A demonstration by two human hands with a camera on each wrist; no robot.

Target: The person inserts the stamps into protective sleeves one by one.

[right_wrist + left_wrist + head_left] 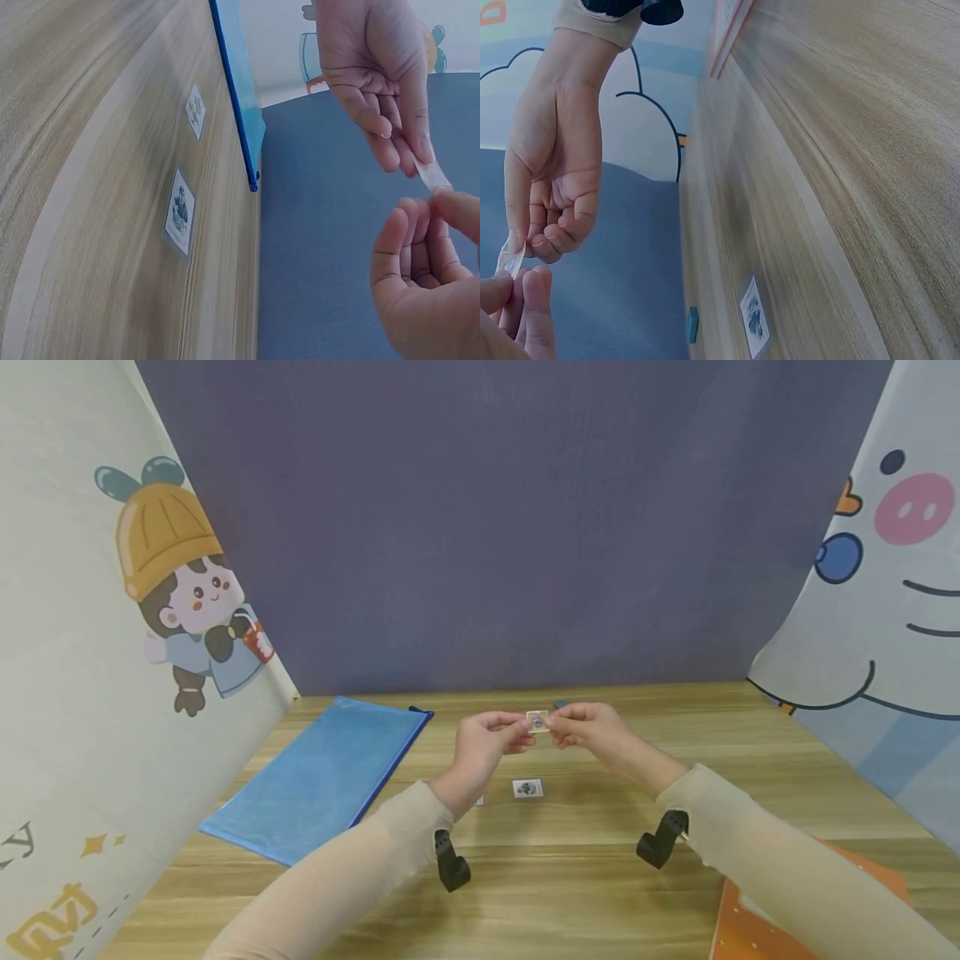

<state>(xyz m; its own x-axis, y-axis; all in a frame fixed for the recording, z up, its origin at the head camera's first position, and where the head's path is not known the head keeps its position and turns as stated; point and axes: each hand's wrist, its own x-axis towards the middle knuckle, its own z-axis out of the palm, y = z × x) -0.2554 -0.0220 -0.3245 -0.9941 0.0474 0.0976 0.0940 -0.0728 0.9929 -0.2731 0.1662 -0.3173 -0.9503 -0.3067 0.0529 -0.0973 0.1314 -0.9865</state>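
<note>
Between both hands, raised above the table, is a small square picture card [537, 722] with a pale yellowish border. My left hand [483, 742] pinches one side of it between thumb and fingers. The opposite edge is pinched by my right hand [600, 732]. Seen edge-on in the right wrist view, the card [433, 176] looks thin and whitish. Below the hands, a black-and-white picture card [528, 788] lies on the wooden table. A second such card [196, 111] lies to its left, mostly hidden by my left wrist in the head view.
A blue zip pouch [322, 777] lies flat on the left of the table [555, 893]. Behind my right hand sits a small teal piece [693, 324]. An orange item [757, 931] is partly covered by my right sleeve. A dark backdrop [517, 527] rises at the rear edge.
</note>
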